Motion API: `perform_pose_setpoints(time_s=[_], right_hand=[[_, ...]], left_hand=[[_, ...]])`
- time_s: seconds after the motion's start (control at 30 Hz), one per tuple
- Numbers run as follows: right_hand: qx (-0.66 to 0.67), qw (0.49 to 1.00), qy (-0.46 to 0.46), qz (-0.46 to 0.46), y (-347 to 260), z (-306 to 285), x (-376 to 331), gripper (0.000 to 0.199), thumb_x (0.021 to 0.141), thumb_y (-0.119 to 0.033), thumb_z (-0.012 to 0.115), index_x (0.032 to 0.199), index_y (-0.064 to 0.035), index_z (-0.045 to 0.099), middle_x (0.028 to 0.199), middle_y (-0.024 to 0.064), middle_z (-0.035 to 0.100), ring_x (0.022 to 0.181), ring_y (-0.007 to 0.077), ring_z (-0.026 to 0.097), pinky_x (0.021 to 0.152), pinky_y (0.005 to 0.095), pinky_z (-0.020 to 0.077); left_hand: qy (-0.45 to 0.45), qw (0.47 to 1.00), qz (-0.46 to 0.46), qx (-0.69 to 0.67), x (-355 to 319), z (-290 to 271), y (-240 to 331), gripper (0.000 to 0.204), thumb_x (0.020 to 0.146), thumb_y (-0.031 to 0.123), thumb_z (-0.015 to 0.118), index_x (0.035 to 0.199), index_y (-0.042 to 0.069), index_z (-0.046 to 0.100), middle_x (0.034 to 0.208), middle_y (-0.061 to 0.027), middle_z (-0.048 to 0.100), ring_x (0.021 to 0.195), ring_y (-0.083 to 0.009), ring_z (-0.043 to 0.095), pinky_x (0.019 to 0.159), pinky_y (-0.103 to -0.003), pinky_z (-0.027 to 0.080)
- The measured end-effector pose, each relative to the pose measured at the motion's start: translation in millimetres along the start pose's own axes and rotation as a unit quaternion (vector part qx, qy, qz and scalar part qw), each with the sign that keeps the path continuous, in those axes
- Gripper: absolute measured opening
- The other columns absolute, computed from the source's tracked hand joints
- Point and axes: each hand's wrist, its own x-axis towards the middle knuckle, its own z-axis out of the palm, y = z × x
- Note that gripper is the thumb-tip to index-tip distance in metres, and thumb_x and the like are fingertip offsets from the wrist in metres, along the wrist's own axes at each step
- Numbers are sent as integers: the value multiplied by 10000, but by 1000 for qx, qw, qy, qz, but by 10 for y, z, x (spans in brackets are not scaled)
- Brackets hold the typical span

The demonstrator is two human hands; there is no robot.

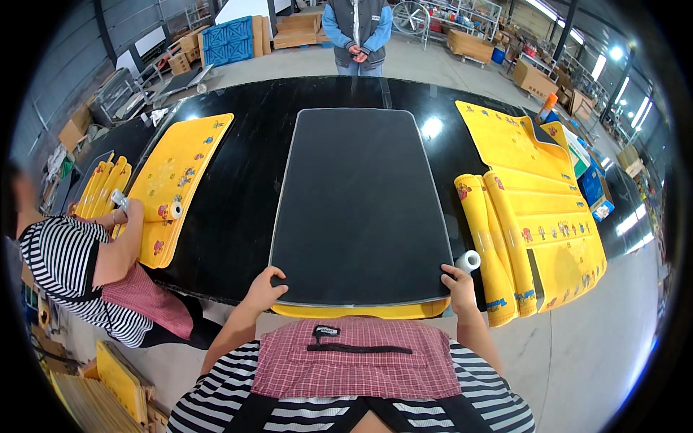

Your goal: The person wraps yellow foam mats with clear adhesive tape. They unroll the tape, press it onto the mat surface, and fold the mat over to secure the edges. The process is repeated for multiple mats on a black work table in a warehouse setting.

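We stand at the near edge of a long glossy black worktop (pixel 238 209) with a large dark grey rectangular mat (pixel 357 202) lying flat in front of us, its rounded corners edged in a pale rim and its far end reaching toward the middle of the worktop. Our left hand (pixel 265 287) grips the mat's near left corner, fingers curled over the edge, and our right hand (pixel 458 286) is closed on the near right corner in the same way. Under the mat's near edge a strip of yellow sheet (pixel 361 312) shows, touching it from below. Just beside our right hand sits a small white roll of tape (pixel 470 260), and next to that lie two rolled yellow printed mats (pixel 491 245) against a stack of flat yellow printed mats (pixel 548 209) that runs along the right side of the worktop. On the left, well apart from our mat, another yellow printed mat (pixel 180 180) lies flat with a second white tape roll (pixel 175 210) on it; a co-worker in a striped shirt (pixel 61 267) leans over it, one hand at its near edge. A person in a blue-sleeved top (pixel 357 32) stands at the far side with hands clasped, and cardboard boxes (pixel 534 76) stand on the floor behind
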Motion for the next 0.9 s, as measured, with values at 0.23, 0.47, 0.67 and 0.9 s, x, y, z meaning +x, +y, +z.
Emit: perform_pose_setpoints(time_s=[0.23,0.47,0.67,0.9], right_hand=[[-66,998,6,-7,159,92,-188,357,894,28,688,1251,31,699,1159,151,711,1012,190,661,900,285,526],[-80,997,-13,-11,282,-53,-190,380,901,2,676,1282,4,692,1230,183,696,1110,232,651,973,309,500],[26,991,-110,65,-9,-104,-439,468,944,-33,652,1408,-27,599,1278,178,669,1143,277,655,1002,363,524],[291,900,-325,1,-14,-75,-589,514,1014,-188,606,1500,-64,491,1364,237,624,1216,336,647,1043,437,503]], left_hand=[[112,991,-5,-78,-189,123,-212,518,814,28,730,1294,53,538,1237,-159,627,1169,-282,617,1030,-376,462],[109,981,-28,-159,-303,225,-122,887,855,-26,672,1594,22,183,1432,-247,494,1295,-316,532,1104,-395,413],[214,919,-95,-317,-393,454,-100,779,930,37,667,1570,32,224,1376,-226,533,1215,-289,595,1038,-367,482],[-231,636,-9,-736,-299,858,-539,285,1001,181,592,1245,36,562,1270,-198,641,1223,-363,616,1068,-475,497]])
